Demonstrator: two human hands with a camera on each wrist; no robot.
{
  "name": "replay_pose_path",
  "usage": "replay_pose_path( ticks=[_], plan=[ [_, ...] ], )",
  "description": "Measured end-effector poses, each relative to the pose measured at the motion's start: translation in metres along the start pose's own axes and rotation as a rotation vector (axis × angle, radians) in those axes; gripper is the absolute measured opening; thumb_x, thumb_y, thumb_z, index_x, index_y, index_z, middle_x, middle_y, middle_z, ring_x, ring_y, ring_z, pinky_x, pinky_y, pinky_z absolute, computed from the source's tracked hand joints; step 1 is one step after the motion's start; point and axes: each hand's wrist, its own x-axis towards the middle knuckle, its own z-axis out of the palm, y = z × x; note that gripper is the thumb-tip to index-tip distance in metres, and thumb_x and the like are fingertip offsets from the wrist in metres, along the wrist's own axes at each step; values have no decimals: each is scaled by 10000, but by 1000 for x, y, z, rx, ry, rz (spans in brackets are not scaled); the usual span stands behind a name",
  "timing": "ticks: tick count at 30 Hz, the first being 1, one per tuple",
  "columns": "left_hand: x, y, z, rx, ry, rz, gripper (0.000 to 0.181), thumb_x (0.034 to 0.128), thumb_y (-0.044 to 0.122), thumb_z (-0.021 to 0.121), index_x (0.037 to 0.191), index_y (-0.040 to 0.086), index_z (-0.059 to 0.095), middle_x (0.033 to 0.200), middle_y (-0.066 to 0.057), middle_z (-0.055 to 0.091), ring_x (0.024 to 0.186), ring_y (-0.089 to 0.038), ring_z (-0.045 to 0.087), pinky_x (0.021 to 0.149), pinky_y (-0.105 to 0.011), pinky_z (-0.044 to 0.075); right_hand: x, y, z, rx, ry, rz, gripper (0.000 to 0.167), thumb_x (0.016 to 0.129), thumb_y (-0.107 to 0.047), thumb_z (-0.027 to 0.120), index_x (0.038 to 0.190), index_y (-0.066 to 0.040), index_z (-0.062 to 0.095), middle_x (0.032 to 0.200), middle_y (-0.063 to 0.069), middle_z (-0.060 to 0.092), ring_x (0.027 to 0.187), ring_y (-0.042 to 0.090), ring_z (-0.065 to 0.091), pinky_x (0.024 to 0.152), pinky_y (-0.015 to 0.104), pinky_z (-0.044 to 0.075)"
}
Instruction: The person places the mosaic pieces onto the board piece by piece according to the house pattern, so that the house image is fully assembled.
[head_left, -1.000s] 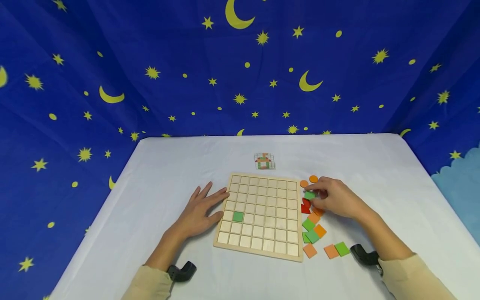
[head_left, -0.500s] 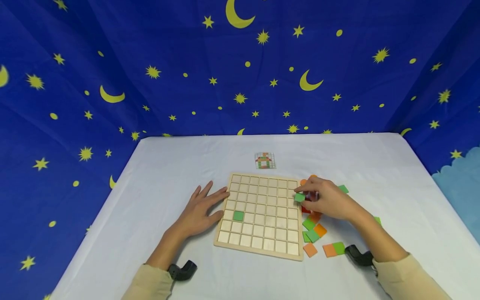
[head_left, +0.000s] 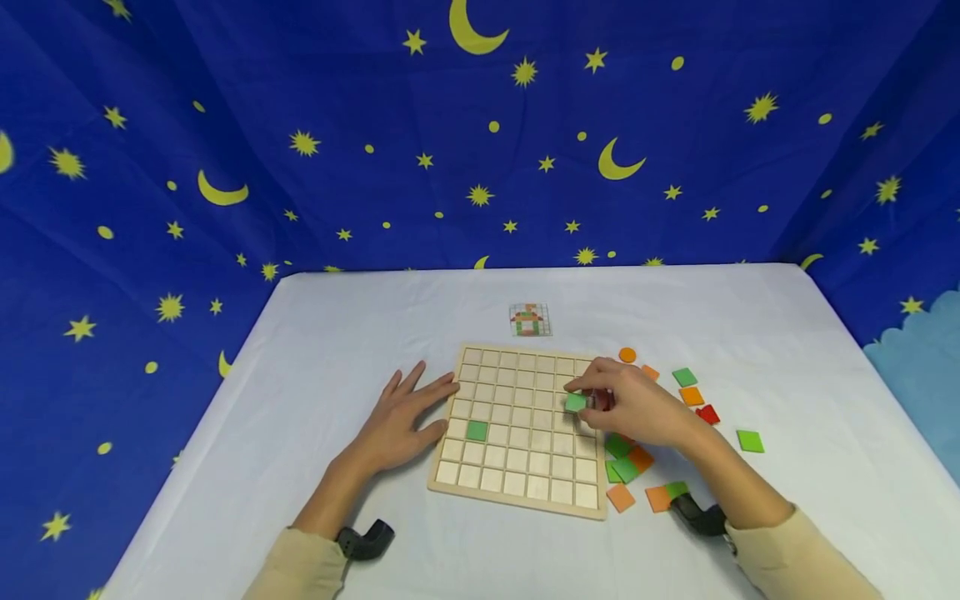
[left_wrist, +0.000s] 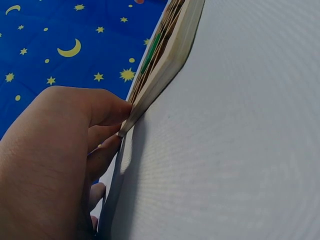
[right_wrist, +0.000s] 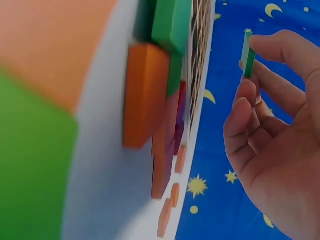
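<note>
My left hand (head_left: 393, 425) lies with its fingers spread, fingertips and thumb touching the left edge of a wooden grid board (head_left: 514, 485). The left wrist view shows the thumb and fingers at the board's edge (left_wrist: 167, 67). A green square tile (head_left: 476, 431) sits in a cell toward the board's left side. Above the right part of the board, my right hand (head_left: 637, 404) pinches another green square tile (head_left: 575, 403) between thumb and fingers. In the right wrist view this pinched tile (right_wrist: 249, 55) is seen nearly edge-on, raised above the table.
Loose tiles lie right of the board, among them an orange disc (head_left: 627, 355), a red piece (head_left: 707, 414), a light green square (head_left: 750, 441) and an orange square (head_left: 620, 498). Some overlap. A small pattern card (head_left: 530, 320) lies behind the board on the white table (head_left: 390, 317).
My right hand has picked the green tile from the loose pieces and carried it left over the board's right side. My left hand has stayed at the board's edge.
</note>
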Motion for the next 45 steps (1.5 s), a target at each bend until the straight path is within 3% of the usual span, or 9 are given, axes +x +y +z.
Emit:
replay_pose_path(
  ticks=[6,16,27,39,45],
  plan=[
    [0,-2,1,0,0,-1,519,917,369,584,1421,286,491,1489,127,377,1441,-277,140,1139,-513,34,4,-8,9,-7,-16,9,319,833,-205,728,1150,-173,711,926,-88,564,725,88,516,606,251,463],
    [-1,-1,1,2,-1,-5,520,918,369,580,1423,288,487,1488,131,375,1441,-277,141,1138,-517,38,10,-19,24,38,0,-73,306,831,-184,717,1135,-147,716,891,-74,562,675,86,498,566,242,441],
    [0,-1,-1,4,-1,8,522,920,361,582,1424,263,489,1491,111,379,1441,-287,140,1135,-527,41,17,-35,42,-9,-27,-115,298,836,-211,695,1132,-184,719,900,-116,556,694,42,513,587,228,455],
    [0,-1,0,23,-7,6,522,920,372,577,1425,269,489,1490,119,376,1440,-280,140,1136,-528,46,29,-58,61,-67,-54,-156,305,833,-244,686,1131,-193,725,923,-129,561,729,89,539,636,225,446],
    [-1,-1,1,18,-13,1,517,926,373,574,1426,280,485,1488,122,378,1439,-281,147,1137,-524,47,35,-65,73,-91,-78,-162,305,839,-265,707,1132,-185,726,888,-90,564,686,63,521,593,221,437]
  ],
)
